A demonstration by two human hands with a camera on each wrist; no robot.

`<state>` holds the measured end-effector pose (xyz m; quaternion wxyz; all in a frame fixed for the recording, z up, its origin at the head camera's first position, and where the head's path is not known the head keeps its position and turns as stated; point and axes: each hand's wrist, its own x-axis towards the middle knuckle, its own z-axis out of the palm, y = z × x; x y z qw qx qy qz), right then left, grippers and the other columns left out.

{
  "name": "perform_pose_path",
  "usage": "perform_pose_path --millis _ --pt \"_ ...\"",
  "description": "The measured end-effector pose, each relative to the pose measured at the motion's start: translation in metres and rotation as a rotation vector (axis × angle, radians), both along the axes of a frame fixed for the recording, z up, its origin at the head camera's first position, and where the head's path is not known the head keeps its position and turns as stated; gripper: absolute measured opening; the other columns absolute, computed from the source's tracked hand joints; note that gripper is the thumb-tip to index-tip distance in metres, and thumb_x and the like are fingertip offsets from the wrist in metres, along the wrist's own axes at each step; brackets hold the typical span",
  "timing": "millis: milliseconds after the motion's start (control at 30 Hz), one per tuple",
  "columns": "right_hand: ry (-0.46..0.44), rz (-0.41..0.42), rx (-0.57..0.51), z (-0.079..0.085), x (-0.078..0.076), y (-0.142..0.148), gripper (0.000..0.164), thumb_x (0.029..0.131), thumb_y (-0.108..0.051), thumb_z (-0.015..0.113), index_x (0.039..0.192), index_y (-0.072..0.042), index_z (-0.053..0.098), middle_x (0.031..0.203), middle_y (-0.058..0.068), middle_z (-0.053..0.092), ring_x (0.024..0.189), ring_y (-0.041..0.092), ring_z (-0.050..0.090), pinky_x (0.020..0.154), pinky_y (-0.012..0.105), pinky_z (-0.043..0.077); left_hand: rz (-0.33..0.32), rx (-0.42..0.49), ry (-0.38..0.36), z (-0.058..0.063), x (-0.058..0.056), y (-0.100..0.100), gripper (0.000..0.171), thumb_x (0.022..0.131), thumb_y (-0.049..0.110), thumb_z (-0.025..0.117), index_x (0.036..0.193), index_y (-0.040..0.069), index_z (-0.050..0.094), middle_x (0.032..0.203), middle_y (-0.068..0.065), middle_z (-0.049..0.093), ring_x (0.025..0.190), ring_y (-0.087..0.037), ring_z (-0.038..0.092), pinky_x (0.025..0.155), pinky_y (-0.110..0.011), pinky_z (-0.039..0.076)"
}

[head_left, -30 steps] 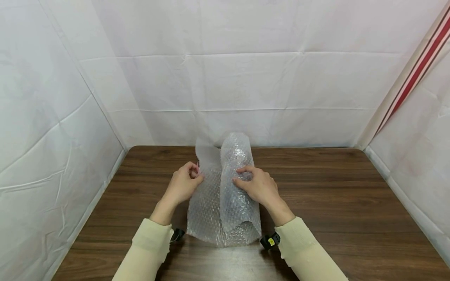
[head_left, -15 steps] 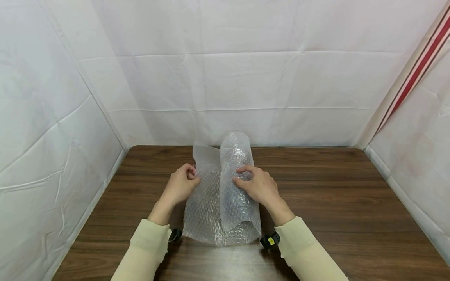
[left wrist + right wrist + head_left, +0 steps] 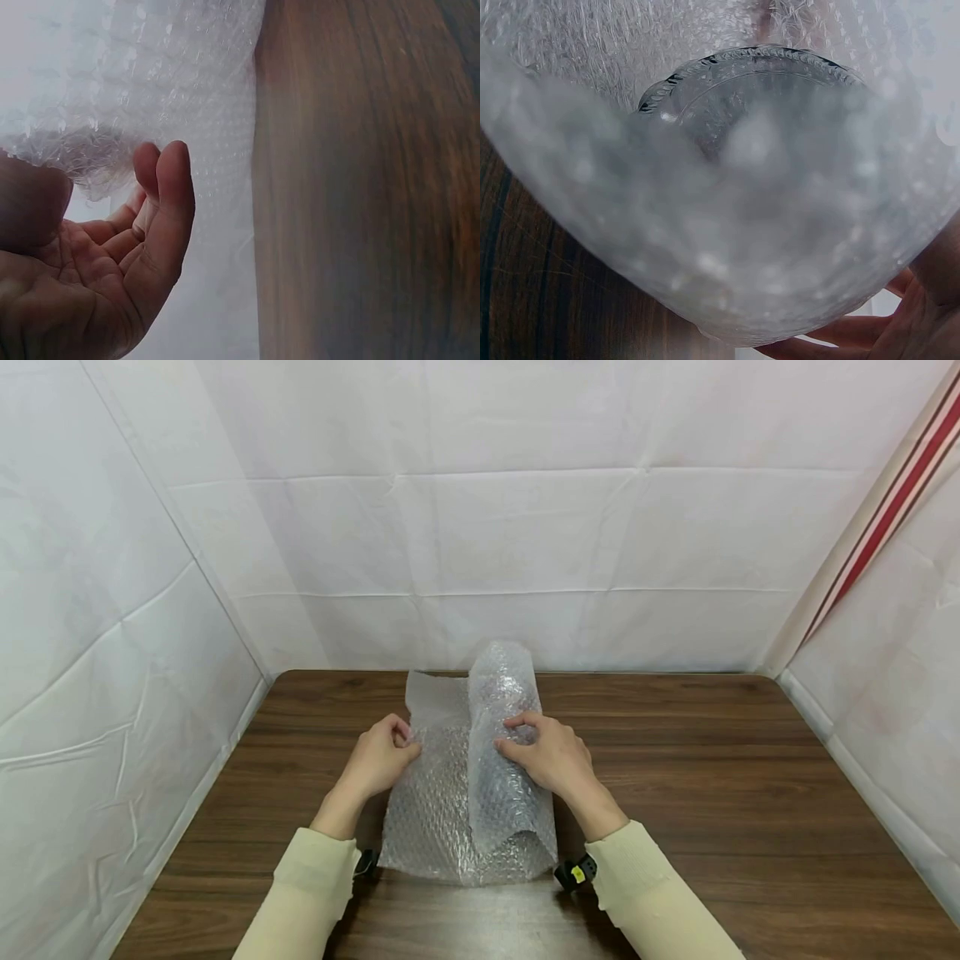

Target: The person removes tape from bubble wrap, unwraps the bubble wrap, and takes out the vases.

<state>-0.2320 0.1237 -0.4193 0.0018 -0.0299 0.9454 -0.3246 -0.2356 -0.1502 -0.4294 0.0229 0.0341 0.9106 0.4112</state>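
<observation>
A sheet of bubble wrap lies on the table, its right part folded over into a loose roll. Inside that roll, the right wrist view shows a clear glass piece with a patterned, scalloped rim; the rest of it is hidden by wrap. My left hand pinches the flat sheet's left edge between thumb and fingers. In the left wrist view, the wrap's edge passes over the thumb. My right hand grips the roll from the right, thumb and forefinger spread over its top.
The brown wooden table ends at a white cloth backdrop, with more white cloth at both sides. A red-striped strip runs down the right corner. Black wrist cameras hang under both pale sleeves.
My left hand has moved slightly left and down, drawing the sheet's left edge outward and flatter; its far left corner has dropped. My right hand stays in place on the roll.
</observation>
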Motion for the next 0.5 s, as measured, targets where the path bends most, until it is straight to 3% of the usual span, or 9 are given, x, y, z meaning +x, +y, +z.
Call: perform_pose_path --millis 500 --pt "-0.004 0.008 -0.007 0.0006 0.0003 0.0002 0.041 0.090 -0.058 0.073 0.126 -0.037 0.072 0.134 0.009 0.070 0.109 0.035 0.069 0.080 0.052 0.053 -0.009 -0.022 -0.039 -0.0080 -0.0026 -0.0093 0.023 0.097 0.014 0.067 0.112 0.000 0.057 0.089 -0.010 0.062 0.067 -0.017 0.062 0.058 -0.029 0.051"
